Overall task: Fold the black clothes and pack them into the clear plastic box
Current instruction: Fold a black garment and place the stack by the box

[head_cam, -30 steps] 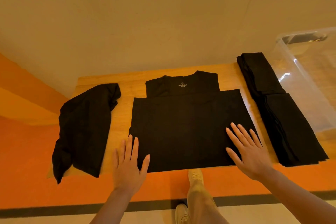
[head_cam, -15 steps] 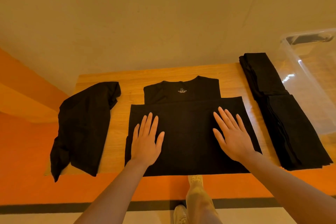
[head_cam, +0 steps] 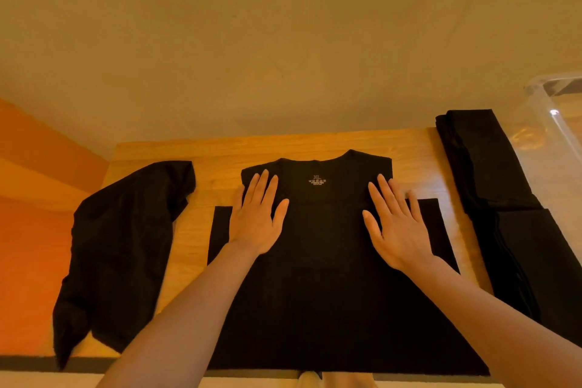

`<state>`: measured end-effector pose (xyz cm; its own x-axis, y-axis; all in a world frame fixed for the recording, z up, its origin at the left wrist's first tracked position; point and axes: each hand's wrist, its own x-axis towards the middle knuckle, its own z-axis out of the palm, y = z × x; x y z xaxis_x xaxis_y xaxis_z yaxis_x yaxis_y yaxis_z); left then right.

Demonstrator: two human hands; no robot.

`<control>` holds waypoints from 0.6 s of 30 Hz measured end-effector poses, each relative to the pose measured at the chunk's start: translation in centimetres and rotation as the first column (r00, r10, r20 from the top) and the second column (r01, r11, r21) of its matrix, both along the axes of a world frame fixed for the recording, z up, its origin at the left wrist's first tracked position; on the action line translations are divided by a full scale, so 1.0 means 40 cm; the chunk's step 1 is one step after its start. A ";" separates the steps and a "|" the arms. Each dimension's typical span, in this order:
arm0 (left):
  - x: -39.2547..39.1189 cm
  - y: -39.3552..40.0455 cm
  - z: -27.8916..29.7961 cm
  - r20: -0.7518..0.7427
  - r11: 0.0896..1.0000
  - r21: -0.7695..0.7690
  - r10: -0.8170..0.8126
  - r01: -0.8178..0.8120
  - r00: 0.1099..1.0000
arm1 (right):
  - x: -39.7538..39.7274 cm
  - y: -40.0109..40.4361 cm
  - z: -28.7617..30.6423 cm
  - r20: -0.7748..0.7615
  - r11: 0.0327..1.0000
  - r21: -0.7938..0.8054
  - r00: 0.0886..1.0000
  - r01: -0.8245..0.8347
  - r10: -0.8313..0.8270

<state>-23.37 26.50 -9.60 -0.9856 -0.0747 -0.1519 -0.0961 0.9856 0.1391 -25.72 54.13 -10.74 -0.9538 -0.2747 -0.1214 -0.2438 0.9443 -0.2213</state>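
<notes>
Right now I am looking down at the wooden counter point(head_cam: 315, 143), which is carrying all the black clothes. Largest on it, a black T-shirt point(head_cam: 318, 293) is lying flat in the middle, collar away from me with its printed size label showing, and its lower part is already doubled up over the body. To its right a stack of folded black clothes point(head_cam: 510, 224) is sitting along the counter's edge, just beside the clear plastic box point(head_cam: 554, 135), which is showing only partly at the right border; I cannot tell whether anything is lying in it. To the left an unfolded black garment point(head_cam: 126, 246) is lying crumpled, partly hanging over the near edge.

As I judge it, the task is somewhere in the middle: several pieces are folded, one is being folded, at least one is waiting, and packing is not yet done as far as I can see.

My left hand point(head_cam: 255, 217) is pressing flat on the shirt beside the collar, fingers straight and slightly spread, gripping nothing. My right hand point(head_cam: 396, 224) is doing likewise on the other shoulder, palm down, released, only touching the cloth.
</notes>
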 end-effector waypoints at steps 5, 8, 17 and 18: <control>-0.108 -0.017 -0.016 0.071 0.997 -0.054 0.067 -0.064 0.995 | -0.026 -0.008 -0.015 -0.042 0.999 0.052 0.999 -0.014 0.017; -0.139 -0.022 -0.015 0.089 0.995 -0.065 0.085 -0.079 0.992 | -0.025 -0.008 -0.014 -0.046 0.999 0.052 0.999 -0.010 0.013; -0.131 -0.015 -0.024 -0.117 0.999 -0.005 -0.044 0.044 0.992 | -0.089 -0.015 0.002 -0.063 1.000 -0.002 0.998 -0.015 0.015; -0.131 -0.019 -0.028 -0.088 0.999 -0.011 -0.040 0.039 0.995 | -0.110 -0.019 0.004 -0.059 1.000 -0.001 0.998 -0.025 0.025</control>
